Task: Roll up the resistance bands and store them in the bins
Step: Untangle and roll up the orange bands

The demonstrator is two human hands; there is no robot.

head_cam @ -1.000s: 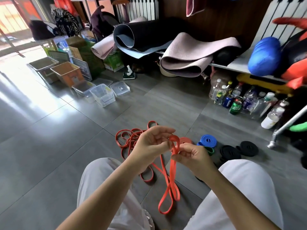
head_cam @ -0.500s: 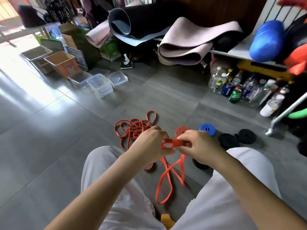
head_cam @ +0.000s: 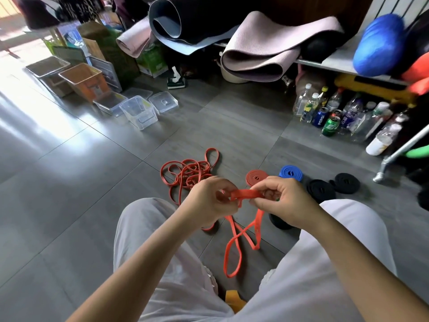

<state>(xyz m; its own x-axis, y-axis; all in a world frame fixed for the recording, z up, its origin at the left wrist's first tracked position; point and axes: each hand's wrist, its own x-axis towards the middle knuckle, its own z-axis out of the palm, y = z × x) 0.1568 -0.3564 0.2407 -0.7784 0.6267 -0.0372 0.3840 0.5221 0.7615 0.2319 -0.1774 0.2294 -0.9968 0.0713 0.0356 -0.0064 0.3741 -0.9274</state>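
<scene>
The orange band (head_cam: 246,194) sits mid-frame, a short flat stretch of it held level between both hands while the rest trails below in twisted loops between the person's knees. The left hand (head_cam: 206,205) pinches one end of that stretch with curled fingers, and the right hand (head_cam: 283,201) pinches the other. Just above the hands lie a tangle of red bands (head_cam: 188,175), a rolled red band (head_cam: 255,178), a blue roll (head_cam: 290,173) and two black rolls (head_cam: 320,190); clear bins (head_cam: 139,111) stand at upper left.

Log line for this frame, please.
left hand: pinches orange band | right hand: pinches orange band | tail: hangs loose | floor: red roll, blue roll, black rolls
</scene>
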